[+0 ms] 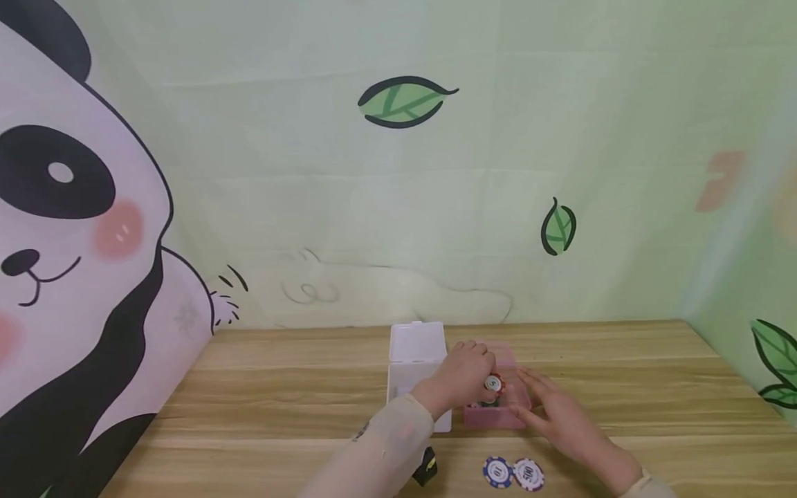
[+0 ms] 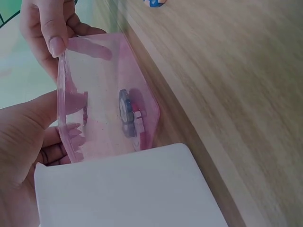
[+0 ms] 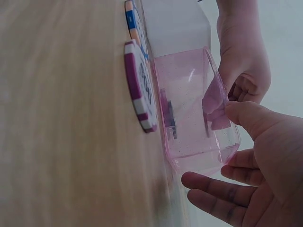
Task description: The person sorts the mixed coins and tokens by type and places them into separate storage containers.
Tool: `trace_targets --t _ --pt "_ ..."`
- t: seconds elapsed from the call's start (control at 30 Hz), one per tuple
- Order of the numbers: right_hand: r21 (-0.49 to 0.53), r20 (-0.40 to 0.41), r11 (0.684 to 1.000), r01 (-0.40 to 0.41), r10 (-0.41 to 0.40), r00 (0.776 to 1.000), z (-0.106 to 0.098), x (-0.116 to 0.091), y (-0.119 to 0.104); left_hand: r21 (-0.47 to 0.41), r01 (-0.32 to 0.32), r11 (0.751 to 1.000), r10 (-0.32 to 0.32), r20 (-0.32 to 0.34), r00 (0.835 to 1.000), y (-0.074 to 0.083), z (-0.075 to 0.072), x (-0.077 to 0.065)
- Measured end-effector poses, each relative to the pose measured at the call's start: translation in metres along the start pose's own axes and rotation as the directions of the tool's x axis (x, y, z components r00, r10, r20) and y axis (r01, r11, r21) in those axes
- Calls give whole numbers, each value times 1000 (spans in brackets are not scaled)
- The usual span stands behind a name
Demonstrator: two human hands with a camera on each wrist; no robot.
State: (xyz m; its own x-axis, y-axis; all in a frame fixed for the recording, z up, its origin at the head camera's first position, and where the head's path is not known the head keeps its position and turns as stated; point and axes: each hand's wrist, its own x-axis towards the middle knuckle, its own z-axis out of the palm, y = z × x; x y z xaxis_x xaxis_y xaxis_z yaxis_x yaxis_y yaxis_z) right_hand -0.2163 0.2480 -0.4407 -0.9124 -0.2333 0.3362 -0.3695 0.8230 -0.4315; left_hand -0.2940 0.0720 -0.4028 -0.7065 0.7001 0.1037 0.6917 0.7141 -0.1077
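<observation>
My left hand [image 1: 461, 373] reaches into an open, clear pink plastic box [image 1: 495, 418]. Its fingers pinch a red-and-white poker chip [image 1: 494, 384] marked 5, seen edge-on through the box wall in the right wrist view. At the box's right side, my right hand [image 1: 563, 422] holds the wall, thumb over the rim and fingers along the outside. Inside, several chips [image 2: 125, 111] lie on the bottom, blurred through the plastic. On the table before the box are a blue-edged chip [image 1: 497, 472] marked 10 and a purple-edged chip [image 1: 528, 475] marked 500, edges touching.
Left of the pink box stands a white box [image 1: 418, 377] with its lid [image 1: 417, 342] raised, partly behind my left hand. A small black object [image 1: 426, 467] with a yellow mark lies by my left forearm. Behind the wooden table [image 1: 299, 387] hangs a printed green cloth [image 1: 299, 138].
</observation>
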Motion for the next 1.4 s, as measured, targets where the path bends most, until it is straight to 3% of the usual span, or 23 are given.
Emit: trace_targets --t 0.37,0.63,1.0,1.4 --pt "17 18 1000 -2 2 1000 1 1 -2 44 -15 999 14 8 1000 -4 -2 -5" --pt "19 16 1000 -13 12 1000 0 1 -2 -10 -21 1000 21 -14 1000 -7 -4 -11" --pt "16 -2 1000 17 -17 1000 0 0 -1 -27 -64 998 61 -115 992 -7 -7 -28" --pt "6 1 999 33 -33 999 1 -1 -1 -27 -54 998 47 -225 973 -3 -14 -54"
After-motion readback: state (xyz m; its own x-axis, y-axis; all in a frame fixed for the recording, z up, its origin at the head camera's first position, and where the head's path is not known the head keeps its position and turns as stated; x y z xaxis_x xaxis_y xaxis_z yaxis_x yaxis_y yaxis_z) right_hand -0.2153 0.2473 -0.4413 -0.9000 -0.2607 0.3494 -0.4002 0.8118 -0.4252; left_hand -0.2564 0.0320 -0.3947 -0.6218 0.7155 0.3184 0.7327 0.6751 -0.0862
